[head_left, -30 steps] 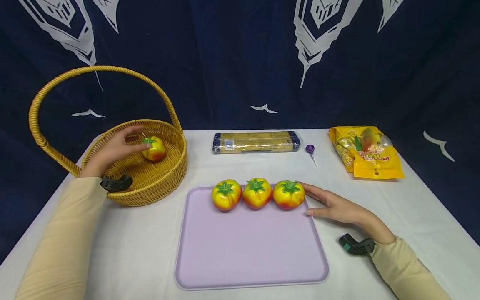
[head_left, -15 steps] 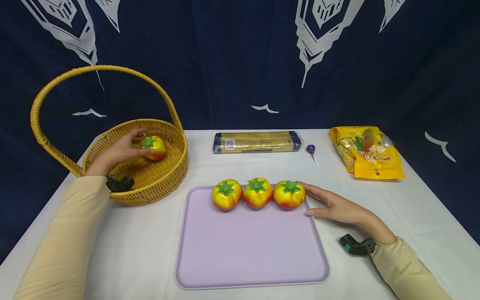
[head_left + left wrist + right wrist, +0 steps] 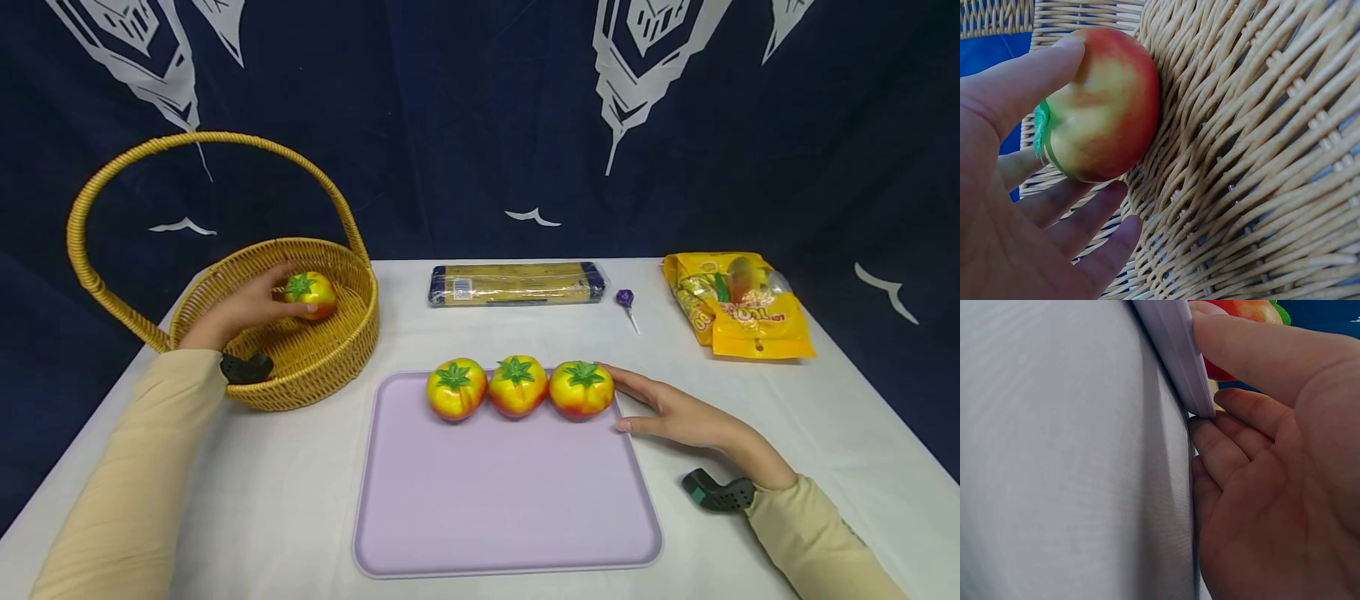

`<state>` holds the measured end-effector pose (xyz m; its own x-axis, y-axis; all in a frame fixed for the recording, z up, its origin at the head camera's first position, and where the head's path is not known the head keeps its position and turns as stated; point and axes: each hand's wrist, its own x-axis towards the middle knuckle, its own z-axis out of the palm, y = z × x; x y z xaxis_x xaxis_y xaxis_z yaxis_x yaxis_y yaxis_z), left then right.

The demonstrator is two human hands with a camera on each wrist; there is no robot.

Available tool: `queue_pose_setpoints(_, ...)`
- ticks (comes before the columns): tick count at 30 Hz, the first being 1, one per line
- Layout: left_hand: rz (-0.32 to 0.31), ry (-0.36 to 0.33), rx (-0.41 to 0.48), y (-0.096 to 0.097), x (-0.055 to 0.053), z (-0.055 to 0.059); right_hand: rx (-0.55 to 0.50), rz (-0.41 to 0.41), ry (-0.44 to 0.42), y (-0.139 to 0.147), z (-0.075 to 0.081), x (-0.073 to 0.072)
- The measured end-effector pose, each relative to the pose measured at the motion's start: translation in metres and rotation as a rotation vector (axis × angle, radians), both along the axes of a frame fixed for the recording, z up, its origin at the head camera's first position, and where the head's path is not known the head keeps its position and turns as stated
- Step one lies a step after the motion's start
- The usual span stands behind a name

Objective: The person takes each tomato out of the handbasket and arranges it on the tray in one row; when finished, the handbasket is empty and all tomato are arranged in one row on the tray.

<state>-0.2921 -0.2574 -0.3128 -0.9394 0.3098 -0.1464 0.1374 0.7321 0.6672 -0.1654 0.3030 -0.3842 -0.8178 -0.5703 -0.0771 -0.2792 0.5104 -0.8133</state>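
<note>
Inside the wicker basket (image 3: 352, 354) at the left, my left hand (image 3: 255, 302) holds a yellow-and-red toy tomato (image 3: 318, 293) with a green leafy top. The left wrist view shows the thumb (image 3: 1054, 65) on the fruit and the index finger partly hidden behind it; the other fingers are spread below. Several similar tomatoes are in view: three of them, including the middle tomato (image 3: 517, 390), line the far edge of a lilac tray (image 3: 510, 500). My right hand (image 3: 675, 414) lies at the tray's far right corner, fingers nearly straight, thumb touching the rim.
The basket's tall handle (image 3: 217, 137) arches over my left forearm. Along the back of the white table (image 3: 285, 500) lie a wrapped gold-and-navy pack (image 3: 517, 285), a purple lollipop (image 3: 625, 298) and a yellow candy bag (image 3: 738, 308). A dark blue curtain (image 3: 480, 125) hangs behind.
My left thumb has come lower and farther right across the tomato, and the hand has closed in around it. The tomato stays inside the basket. My right hand keeps its place at the tray.
</note>
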Motion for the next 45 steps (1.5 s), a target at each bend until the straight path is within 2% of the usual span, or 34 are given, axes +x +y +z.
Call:
queue_pose_setpoints(4,-0.011,0.008,-0.013,-0.0003,0.0,-0.001,-0.001,0.002,-0.001,0.0,0.0003,-0.0005)
queue_pose_setpoints(14,0.013,-0.002,-0.023,0.0025,0.0002,-0.0003,0.006,-0.005,-0.005,-0.0003,0.0009,0.0)
queue_pose_setpoints(21,0.0,0.018,-0.048,0.0038,0.0005,-0.0018,0.006,-0.005,-0.01,0.0001,0.0002,0.0008)
queue_pose_setpoints(32,0.004,0.037,-0.034,0.0047,0.0021,-0.0014,0.012,-0.003,-0.001,0.0002,0.0021,0.0004)
queue_pose_setpoints(36,0.019,0.018,-0.01,0.0051,0.0012,-0.0015,0.021,-0.007,-0.003,0.0006,0.0029,0.0008)
queue_pose_setpoints(45,0.022,-0.029,-0.024,0.0045,0.0016,-0.001,0.0,-0.011,-0.023,-0.0006,0.0033,0.0017)
